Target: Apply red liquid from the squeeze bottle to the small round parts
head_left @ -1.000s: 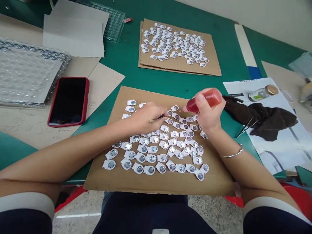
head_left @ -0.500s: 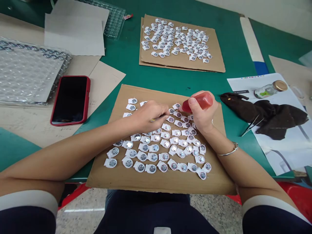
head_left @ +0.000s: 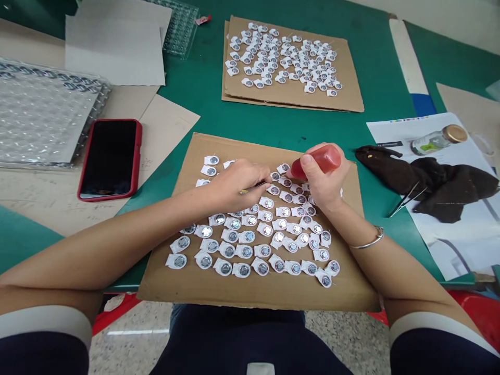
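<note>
Right hand (head_left: 327, 183): wrapped round red bottle (head_left: 326, 157), tip toward eight o'clock
Left hand (head_left: 246, 179): pinching thin tool (head_left: 246, 190)
Near cardboard (head_left: 258, 294): white-tabbed discs (head_left: 244, 251)
Glass jar (head_left: 432, 141): gold-capped, two o'clock from cardboard, contents unclear

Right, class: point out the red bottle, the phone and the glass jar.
Red bottle (head_left: 327, 158), head view: its exposed body.
Phone (head_left: 110, 159), head view: middle of its dark screen.
Glass jar (head_left: 433, 141), head view: its side.

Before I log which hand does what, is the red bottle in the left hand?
No, the right hand holds the red bottle, while the left hand grips a thin tool.
</note>
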Demonstrator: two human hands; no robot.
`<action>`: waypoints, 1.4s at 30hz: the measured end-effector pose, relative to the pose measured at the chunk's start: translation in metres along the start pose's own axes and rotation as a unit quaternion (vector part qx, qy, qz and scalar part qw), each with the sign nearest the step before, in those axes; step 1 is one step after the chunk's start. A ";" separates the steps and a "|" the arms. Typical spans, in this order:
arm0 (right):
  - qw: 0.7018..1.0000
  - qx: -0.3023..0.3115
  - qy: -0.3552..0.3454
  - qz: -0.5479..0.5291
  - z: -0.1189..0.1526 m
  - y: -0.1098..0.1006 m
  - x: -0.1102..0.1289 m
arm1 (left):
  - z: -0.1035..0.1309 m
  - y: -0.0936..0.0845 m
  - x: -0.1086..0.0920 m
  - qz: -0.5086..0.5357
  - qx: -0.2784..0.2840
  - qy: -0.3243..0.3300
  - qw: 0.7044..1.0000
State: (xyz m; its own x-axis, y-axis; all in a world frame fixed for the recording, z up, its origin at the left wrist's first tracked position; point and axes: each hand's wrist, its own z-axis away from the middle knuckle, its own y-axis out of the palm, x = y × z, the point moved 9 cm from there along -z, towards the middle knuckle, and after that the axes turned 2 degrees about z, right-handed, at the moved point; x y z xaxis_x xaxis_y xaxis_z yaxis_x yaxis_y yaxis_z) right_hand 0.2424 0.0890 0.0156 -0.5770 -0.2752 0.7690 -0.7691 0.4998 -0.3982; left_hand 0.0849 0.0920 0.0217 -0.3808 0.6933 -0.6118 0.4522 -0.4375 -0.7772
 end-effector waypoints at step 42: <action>0.999 0.013 -0.024 -0.023 0.005 0.006 0.010 | -0.002 -0.007 0.016 0.084 -0.045 -0.046 0.994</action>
State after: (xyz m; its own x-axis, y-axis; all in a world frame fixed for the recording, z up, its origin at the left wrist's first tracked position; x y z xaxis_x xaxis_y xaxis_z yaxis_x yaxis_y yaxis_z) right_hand 0.2308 0.0852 0.0189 -0.5531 -0.3357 0.7625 -0.8016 0.4638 -0.3773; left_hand 0.0771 0.1072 0.0171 -0.3642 0.5573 -0.7461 0.5840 -0.4874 -0.6491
